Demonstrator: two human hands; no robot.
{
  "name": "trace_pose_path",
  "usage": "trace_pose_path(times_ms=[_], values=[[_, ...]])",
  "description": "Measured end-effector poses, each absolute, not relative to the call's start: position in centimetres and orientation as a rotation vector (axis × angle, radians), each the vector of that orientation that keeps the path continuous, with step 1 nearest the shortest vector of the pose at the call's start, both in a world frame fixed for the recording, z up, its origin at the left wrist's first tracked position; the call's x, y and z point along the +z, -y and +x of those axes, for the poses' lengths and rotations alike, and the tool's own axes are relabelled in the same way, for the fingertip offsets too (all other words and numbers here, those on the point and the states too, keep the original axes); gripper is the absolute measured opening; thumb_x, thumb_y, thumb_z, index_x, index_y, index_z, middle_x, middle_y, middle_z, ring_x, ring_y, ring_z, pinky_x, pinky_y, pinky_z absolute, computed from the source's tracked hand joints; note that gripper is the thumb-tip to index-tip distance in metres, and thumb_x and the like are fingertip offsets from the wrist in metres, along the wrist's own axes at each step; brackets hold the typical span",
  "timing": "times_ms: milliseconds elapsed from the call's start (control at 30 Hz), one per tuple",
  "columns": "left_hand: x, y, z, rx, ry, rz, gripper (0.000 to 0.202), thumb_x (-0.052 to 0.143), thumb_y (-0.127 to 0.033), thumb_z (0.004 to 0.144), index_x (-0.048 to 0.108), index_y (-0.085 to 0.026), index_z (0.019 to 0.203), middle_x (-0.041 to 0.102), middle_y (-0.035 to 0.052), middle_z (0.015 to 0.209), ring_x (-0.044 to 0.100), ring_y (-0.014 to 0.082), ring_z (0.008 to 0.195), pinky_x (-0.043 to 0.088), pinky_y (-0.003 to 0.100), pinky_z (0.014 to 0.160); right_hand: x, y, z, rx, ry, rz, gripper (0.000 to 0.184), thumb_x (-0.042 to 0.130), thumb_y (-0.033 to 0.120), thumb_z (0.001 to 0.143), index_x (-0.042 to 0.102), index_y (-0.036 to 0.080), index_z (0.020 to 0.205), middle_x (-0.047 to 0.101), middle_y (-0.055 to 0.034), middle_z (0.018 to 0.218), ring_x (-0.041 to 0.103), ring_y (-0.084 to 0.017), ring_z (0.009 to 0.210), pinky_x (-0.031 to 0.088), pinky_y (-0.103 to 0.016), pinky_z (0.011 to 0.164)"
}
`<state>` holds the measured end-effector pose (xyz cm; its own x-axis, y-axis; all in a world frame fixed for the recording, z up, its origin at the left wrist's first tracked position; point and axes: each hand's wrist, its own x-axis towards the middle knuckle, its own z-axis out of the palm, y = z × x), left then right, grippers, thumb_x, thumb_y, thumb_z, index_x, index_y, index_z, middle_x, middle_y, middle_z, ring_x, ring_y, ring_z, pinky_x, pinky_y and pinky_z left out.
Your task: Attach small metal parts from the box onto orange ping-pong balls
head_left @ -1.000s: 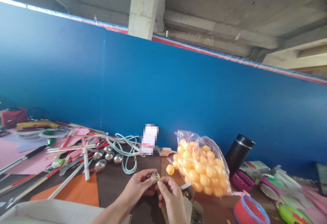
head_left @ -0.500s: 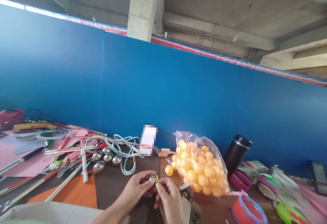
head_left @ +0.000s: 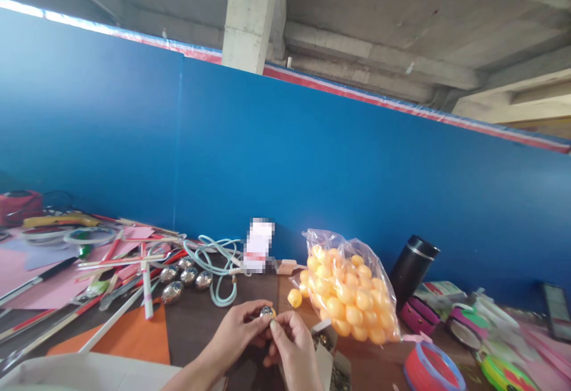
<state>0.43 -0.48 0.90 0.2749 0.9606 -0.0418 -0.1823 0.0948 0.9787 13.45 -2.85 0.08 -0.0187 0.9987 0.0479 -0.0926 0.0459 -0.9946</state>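
My left hand (head_left: 243, 327) grips a small ball (head_left: 266, 312) between thumb and fingers. The ball's top is covered in shiny silver metal heads, and a bit of yellow-orange shows at its side. Against the ball's right side, my right hand (head_left: 292, 338) is closed in a pinch; whatever is between its fingertips is too small to make out. Just right of that hand stand small open cardboard boxes (head_left: 325, 364) holding little metal pieces. Several silver-covered balls (head_left: 172, 291) lie together to the left. A single orange ball (head_left: 294, 297) rests beyond my hands.
A clear bag of orange balls (head_left: 352, 299) stands behind the boxes, with a black flask (head_left: 413, 272) to its right. A pale blue cord (head_left: 218, 254) and a blurred white card (head_left: 259, 245) lie near the blue wall (head_left: 285, 159). Sticks and an orange sheet (head_left: 134, 334) spread leftward.
Both hands stay almost where they were around the ball. The ball and the right fingers have shifted very slightly; everything else on the table stays put.
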Motion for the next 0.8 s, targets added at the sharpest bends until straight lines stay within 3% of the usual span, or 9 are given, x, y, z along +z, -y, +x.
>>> trace_pose_path(times_ms=[333,600,700,800], values=[[1.7,1.2,0.5,1.076,-0.861,1.098,0.036,0.066,-0.036,0.067,0.064,-0.013,0.095,0.067,0.0020,0.068,0.060,0.0129,0.057,0.047,0.022,0.054,0.0,2.9,13.3,1.236,1.181,-1.090,0.025,0.056,0.039,0.076,0.042,0.019,0.073,0.057,0.0069,0.052,0.046,-0.004,0.034,0.043,-0.017,0.034],[1.2,0.7,0.5,1.082,-0.818,0.881,0.044,0.067,-0.038,0.066,0.060,-0.013,0.102,0.068,0.0075,0.083,0.065,0.0170,0.069,0.051,0.027,0.062,0.0,2.9,13.4,1.146,1.218,-1.074,0.020,0.048,0.039,0.082,0.045,0.019,0.082,0.049,0.0093,0.048,0.045,-0.005,0.033,0.038,-0.017,0.035],[1.2,0.6,0.4,1.100,-0.806,0.794,0.044,0.069,-0.036,0.066,0.060,-0.012,0.101,0.067,0.0087,0.085,0.066,0.0170,0.067,0.052,0.028,0.063,0.4,3.2,13.6,1.013,1.275,-1.190,0.020,0.045,0.041,0.083,0.045,0.021,0.084,0.053,0.0060,0.057,0.042,-0.006,0.034,0.034,-0.018,0.032],[1.2,0.4,0.3,1.114,-0.781,0.732,0.041,0.069,-0.034,0.066,0.060,-0.012,0.100,0.068,0.0077,0.080,0.066,0.0155,0.063,0.053,0.028,0.063,1.3,3.8,13.7,0.676,1.512,-1.346,0.014,0.041,0.034,0.085,0.048,0.022,0.083,0.060,-0.0003,0.072,0.056,-0.011,0.052,0.045,-0.022,0.049]])
